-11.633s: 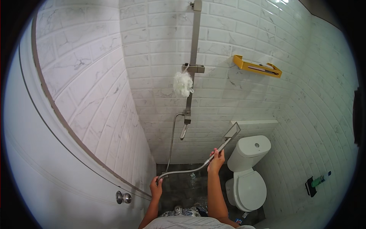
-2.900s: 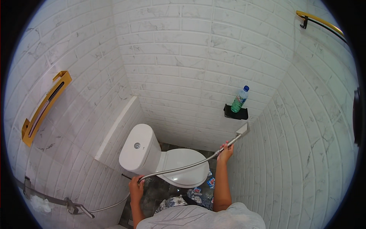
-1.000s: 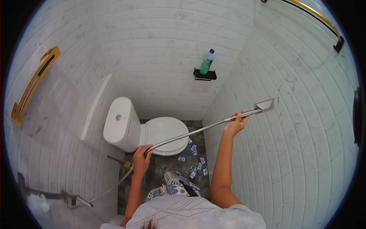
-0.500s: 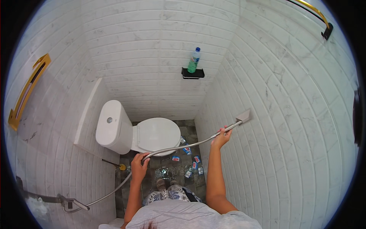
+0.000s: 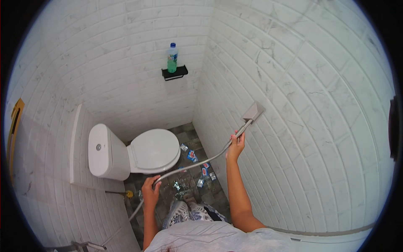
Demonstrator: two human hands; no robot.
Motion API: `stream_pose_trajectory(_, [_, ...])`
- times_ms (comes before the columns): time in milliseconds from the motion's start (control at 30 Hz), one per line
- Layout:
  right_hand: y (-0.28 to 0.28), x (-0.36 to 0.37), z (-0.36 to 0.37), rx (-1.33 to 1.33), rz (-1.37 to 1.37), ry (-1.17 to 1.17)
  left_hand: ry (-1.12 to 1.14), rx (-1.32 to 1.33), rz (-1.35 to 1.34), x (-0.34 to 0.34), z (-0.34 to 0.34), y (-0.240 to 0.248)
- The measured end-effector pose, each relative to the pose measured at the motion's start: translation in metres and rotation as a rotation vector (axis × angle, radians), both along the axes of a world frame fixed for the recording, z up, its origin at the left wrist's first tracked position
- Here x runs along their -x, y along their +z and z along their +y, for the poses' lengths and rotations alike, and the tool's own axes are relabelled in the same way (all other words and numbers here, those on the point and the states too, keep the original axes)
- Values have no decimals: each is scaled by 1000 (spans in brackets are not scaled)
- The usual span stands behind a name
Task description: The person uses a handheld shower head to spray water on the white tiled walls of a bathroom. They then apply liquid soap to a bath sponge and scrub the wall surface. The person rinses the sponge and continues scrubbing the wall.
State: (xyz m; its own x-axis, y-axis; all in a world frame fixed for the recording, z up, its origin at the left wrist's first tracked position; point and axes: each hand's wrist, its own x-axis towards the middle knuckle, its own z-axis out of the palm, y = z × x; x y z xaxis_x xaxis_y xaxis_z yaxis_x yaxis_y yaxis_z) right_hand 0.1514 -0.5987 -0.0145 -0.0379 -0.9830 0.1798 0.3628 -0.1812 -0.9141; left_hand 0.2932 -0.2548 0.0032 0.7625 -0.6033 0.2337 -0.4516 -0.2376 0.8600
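While left hand (image 5: 150, 191) holds hose (image 5: 197, 163), right (image 5: 236, 147) grips handle (image 5: 247, 124); showerhead (image 5: 253, 111) beyond.

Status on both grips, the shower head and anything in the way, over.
Left grip closed on hose; right grip closed on shower handle. Shower head held near right wall, contact unclear. Possibly in the way: packets scattered beside toilet.

Wide fisheye view downward from head height

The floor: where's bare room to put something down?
The floor looks bare in the far corner, between toilet and right wall. The lid, beside the tank, is bare too. Nearer, the floor's crowded: packets beside the toilet, wet patch by the legs, hose crossing above.
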Motion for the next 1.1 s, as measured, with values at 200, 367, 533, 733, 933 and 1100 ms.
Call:
stream_pose_trajectory(200, [12,21,35,22,0,-75,-129,39,20,-3,5,1])
stream_pose_trajectory(367, [5,41,73,6,-26,-110,-234,22,29,-8,28,-3])
stream_pose_trajectory(533, [14,62,100,-12,6,-134,-303,22,17,-12,33,-2])
stream_pose_trajectory(733, [28,76,112,-48,-76,-185,-357,54,7,-16,33,-5])
stream_pose_trajectory(933, [26,97,120,36,-30,-206,-419,51,27,-11,30,-2])
stream_pose_trajectory(1100, [23,114,125,-1,-72,-252,-461,73,18,-6,23,-6])
